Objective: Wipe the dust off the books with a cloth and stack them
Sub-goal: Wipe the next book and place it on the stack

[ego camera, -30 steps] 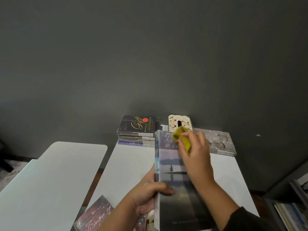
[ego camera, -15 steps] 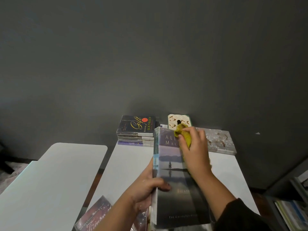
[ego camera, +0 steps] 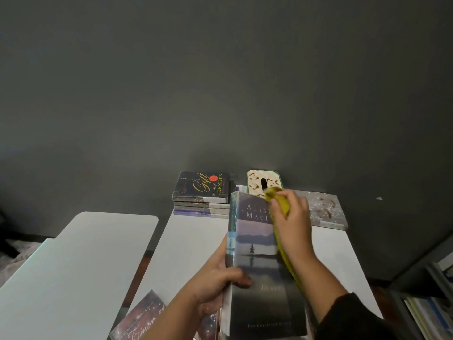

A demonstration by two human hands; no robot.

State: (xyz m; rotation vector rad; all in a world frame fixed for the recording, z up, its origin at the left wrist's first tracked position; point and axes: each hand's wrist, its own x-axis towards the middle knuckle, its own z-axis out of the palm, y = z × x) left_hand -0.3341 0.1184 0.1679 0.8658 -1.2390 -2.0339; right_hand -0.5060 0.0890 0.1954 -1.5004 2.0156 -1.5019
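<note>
Cloth bunched in the right hand at the book cover's top; left hand fingers clamp its spine; I'd wipe downward, bracing firmly.

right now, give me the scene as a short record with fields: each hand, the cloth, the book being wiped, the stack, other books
left hand: left hand grips the spine edge of the held book, thumb on the cover
right hand: right hand presses the cloth near the cover's top right
cloth: yellow-green cloth, bunched under the fingers, a tail trailing along the wrist
book being wiped: grey lake-scene paperback
stack: stack of books topped by a black Gift book at the wall
other books: speckled grey book flat at right; reddish starry book at lower left
surface: white table
</note>
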